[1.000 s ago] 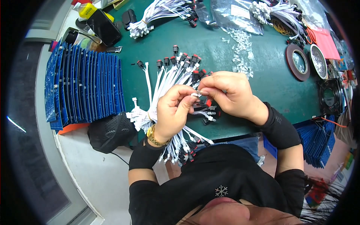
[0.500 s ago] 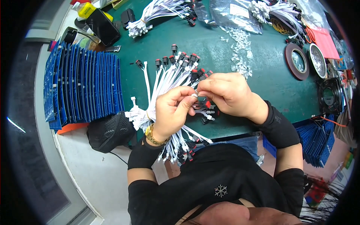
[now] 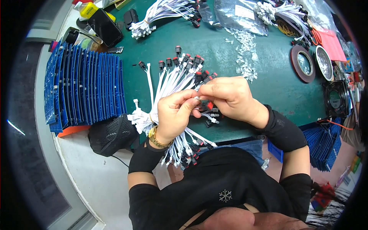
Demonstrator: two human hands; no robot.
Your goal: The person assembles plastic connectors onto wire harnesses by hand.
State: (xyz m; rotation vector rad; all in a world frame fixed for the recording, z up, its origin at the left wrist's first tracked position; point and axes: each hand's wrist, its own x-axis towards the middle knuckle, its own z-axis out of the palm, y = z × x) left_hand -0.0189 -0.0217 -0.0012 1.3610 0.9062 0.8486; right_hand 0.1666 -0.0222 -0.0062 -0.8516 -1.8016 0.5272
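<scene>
My left hand point(image 3: 174, 113) is closed in a pinch on a small white connector point(image 3: 196, 98), thumb against forefinger. Right against it, my right hand point(image 3: 234, 96) also pinches with its fingertips; what lies between them is too small to make out. Just below the fingertips shows a black switch with a red button point(image 3: 207, 105). Under and around my left hand spreads a bundle of white cables point(image 3: 161, 90), with white plugs at the left end and black-and-red switches at the far right end. More cable ends hang over the table's near edge below my left wrist.
Blue circuit boards point(image 3: 86, 86) stand in a row at the left, near a black mesh pouch point(image 3: 113, 134). Small clear plastic pieces point(image 3: 245, 53) lie scattered beyond my hands. Tape rolls point(image 3: 303, 64) and a black fan point(image 3: 335, 99) sit at the right; another cable bundle point(image 3: 163, 15) lies at the back.
Both hands have shifted very slightly left, still pinching close together. The black-and-red switch below the fingertips shows more plainly now.
</scene>
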